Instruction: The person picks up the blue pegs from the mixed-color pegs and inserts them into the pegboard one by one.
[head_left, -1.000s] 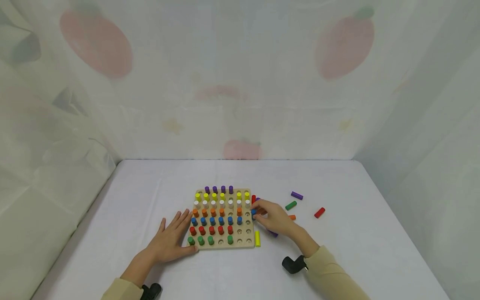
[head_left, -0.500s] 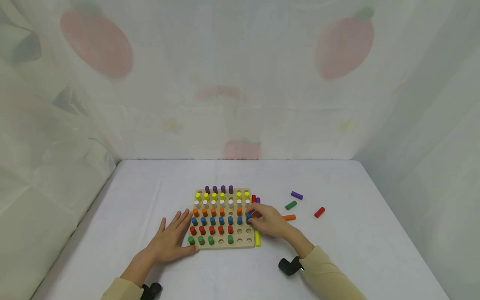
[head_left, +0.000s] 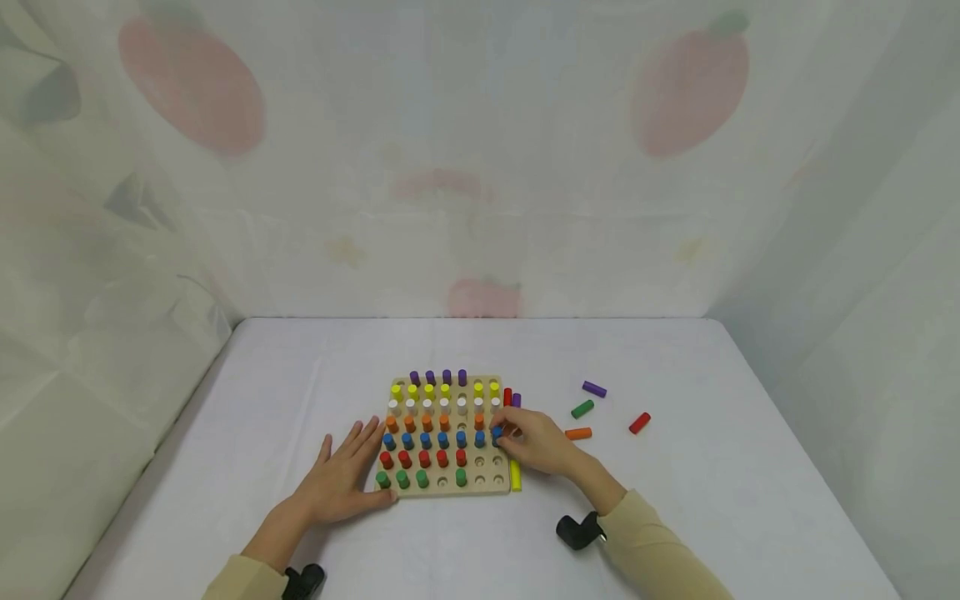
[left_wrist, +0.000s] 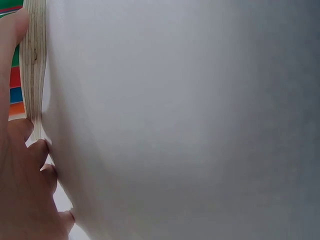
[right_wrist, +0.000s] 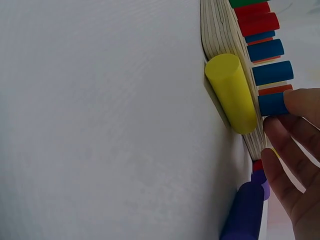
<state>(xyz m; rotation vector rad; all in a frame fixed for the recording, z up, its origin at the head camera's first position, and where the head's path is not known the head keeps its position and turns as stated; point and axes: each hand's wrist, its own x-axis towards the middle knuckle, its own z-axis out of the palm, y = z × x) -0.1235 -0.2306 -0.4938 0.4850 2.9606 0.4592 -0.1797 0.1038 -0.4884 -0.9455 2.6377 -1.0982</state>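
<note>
A wooden pegboard (head_left: 450,492) carries rows of coloured pegs, purple at the far side and green nearest. My right hand (head_left: 542,444) pinches a blue peg (head_left: 497,432) between thumb and fingers at the right end of the blue row. In the right wrist view that blue peg (right_wrist: 272,104) stands at the board's edge, in line with the other blue pegs, its base at the wood. With fingers spread, my left hand (head_left: 341,482) rests along the board's left side, thumb at the near corner. A loose yellow peg (right_wrist: 232,95) lies against the right edge.
Right of the board lie a purple peg (head_left: 595,389), a green peg (head_left: 582,409), an orange peg (head_left: 578,433) and a red peg (head_left: 640,423). Another red peg (head_left: 507,397) sits close by the board's far right edge. White cloth covers the table (head_left: 300,358).
My right hand has carried the blue peg left, from just off the board's right edge to the end of the blue row, then held there. The left hand stays put.
</note>
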